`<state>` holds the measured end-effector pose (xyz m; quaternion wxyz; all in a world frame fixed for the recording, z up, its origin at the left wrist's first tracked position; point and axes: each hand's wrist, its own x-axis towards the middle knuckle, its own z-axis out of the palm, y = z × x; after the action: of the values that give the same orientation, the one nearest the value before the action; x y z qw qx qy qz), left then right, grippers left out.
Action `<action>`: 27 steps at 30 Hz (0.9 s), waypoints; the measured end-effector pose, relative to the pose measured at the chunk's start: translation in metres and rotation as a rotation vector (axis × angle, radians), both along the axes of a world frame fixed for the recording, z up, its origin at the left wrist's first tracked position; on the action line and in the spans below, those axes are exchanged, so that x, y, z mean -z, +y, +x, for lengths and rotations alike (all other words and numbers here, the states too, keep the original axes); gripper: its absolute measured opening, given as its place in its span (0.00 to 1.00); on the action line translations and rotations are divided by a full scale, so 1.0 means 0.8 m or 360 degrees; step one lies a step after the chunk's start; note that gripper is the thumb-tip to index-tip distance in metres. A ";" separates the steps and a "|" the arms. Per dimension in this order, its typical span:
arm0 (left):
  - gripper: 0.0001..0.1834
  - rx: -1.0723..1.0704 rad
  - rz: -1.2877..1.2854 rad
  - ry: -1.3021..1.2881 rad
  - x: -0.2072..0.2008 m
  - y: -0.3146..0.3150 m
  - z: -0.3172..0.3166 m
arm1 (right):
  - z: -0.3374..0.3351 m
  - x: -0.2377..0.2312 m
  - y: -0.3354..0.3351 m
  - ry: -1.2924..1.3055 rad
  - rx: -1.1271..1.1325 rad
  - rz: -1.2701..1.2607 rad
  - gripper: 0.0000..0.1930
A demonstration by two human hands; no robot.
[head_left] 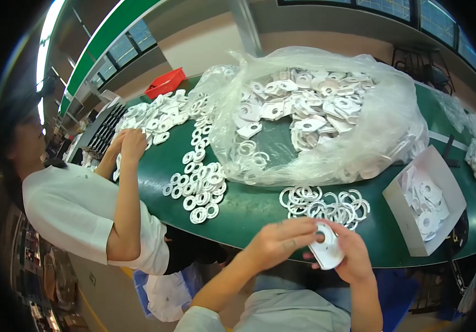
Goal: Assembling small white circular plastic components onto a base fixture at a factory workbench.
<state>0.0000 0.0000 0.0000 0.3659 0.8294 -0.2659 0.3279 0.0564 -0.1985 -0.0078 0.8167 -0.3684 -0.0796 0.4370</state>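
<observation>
In front of my body, above the table's near edge, I hold a white plastic plate (331, 253) with a round hole near its upper end. My right hand (357, 255) is closed around its right side. From the left, my left hand (283, 238) reaches its rounded end, fingers pressed together by the hole; whether they also pinch a small piece is hidden. Just beyond my hands lies a pile of white open rings (326, 207). Left of these are white round rings (198, 188) in a heap.
A large clear plastic bag (393, 122) full of white plates lies open on the green table (243, 213). A white box (397, 218) with more plates stands at right. At left, a co-worker (77, 210) handles parts near a red bin (165, 83) and black racks.
</observation>
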 end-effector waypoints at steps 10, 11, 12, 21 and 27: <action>0.07 -0.1854 0.0333 0.0289 0.045 0.147 -0.033 | -0.026 0.024 0.034 0.0050 -0.0019 -0.0153 0.20; 0.07 -0.1929 0.0404 0.0402 0.051 0.152 -0.028 | -0.024 0.019 0.035 0.0145 -0.0027 -0.0124 0.22; 0.07 -0.1925 0.0400 0.0414 0.055 0.153 -0.022 | -0.022 0.019 0.035 0.0148 -0.0010 -0.0127 0.22; 0.06 -0.1369 0.0009 0.0387 0.037 0.093 -0.027 | -0.013 0.030 0.039 -0.0167 -0.0091 -0.0188 0.27; 0.09 -0.1045 -0.0051 0.0511 0.051 0.044 -0.019 | -0.008 0.030 0.040 -0.0145 -0.0103 -0.0226 0.26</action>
<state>-0.0151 0.0355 -0.0407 0.2913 0.9056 0.0807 0.2976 0.0497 -0.1665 -0.0322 0.7694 -0.4422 -0.0975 0.4505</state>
